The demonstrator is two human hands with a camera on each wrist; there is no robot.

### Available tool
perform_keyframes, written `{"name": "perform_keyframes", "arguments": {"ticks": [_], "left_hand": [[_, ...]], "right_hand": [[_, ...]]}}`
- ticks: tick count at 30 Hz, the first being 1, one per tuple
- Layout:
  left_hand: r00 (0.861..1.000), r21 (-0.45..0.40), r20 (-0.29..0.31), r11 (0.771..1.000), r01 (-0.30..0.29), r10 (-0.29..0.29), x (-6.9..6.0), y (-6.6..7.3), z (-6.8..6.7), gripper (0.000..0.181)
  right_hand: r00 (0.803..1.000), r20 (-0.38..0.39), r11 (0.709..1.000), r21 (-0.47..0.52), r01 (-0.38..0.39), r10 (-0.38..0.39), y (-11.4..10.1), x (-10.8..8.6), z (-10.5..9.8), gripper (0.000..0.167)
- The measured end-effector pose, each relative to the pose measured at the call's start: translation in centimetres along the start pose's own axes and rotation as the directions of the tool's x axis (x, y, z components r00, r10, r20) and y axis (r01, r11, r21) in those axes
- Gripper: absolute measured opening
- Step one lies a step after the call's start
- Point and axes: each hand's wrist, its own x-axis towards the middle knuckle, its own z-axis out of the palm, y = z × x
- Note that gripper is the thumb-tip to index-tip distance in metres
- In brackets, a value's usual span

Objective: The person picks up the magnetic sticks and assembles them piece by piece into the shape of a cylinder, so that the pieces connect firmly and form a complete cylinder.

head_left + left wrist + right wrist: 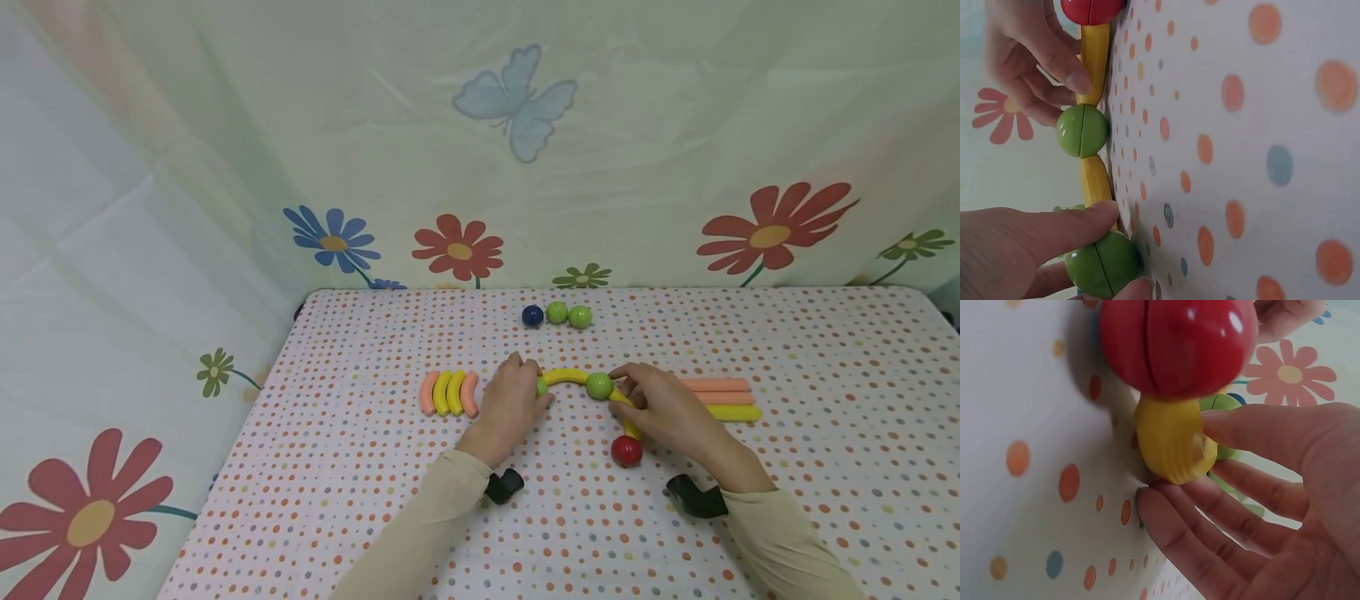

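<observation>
A curved chain of yellow curved rods and balls lies on the dotted table. My left hand [510,408] grips the green ball [1101,269] at its left end, thumb and fingers around it. From there a yellow curved rod [564,376] runs to a second green ball [599,386]. Another yellow curved rod [1169,440] leads from that ball to a red ball [626,451] at the near end. My right hand [663,412] holds this rod between thumb and fingers. In the head view the right hand partly hides the rod, and the left hand covers much of its ball.
Left of the left hand lie several short curved rods [448,393], pink and yellow. Straight pink and yellow rods [731,398] lie partly behind the right hand. Farther back sit a dark blue ball [532,315] and two green balls [568,315], before a flowered curtain [630,167].
</observation>
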Motion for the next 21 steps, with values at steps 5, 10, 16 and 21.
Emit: {"name": "perform_keyframes", "arguments": {"ticks": [5,10,16,21], "left_hand": [[0.999,-0.034,0.037,0.999,0.009,-0.008,0.6,-0.3,-0.3,0.034],[0.998,-0.055,0.052,0.998,-0.013,0.016,1.0,-0.6,-0.4,0.031],[0.996,-0.075,0.08,0.997,-0.028,0.034,1.2,-0.5,-0.6,0.03],[0.994,-0.095,0.101,0.995,-0.018,0.028,1.3,-0.6,-0.6,0.032]], "right_hand": [[1.0,0.016,1.0,0.023,0.018,-0.019,0.0,0.0,-0.1,0.04],[0.998,0.052,0.998,0.065,0.02,-0.023,0.1,-0.2,-0.2,0.039],[0.998,0.054,0.995,0.1,0.015,-0.021,-0.1,-0.2,0.1,0.042],[0.999,0.027,0.998,0.057,0.038,-0.04,-0.6,0.6,0.4,0.043]]}}
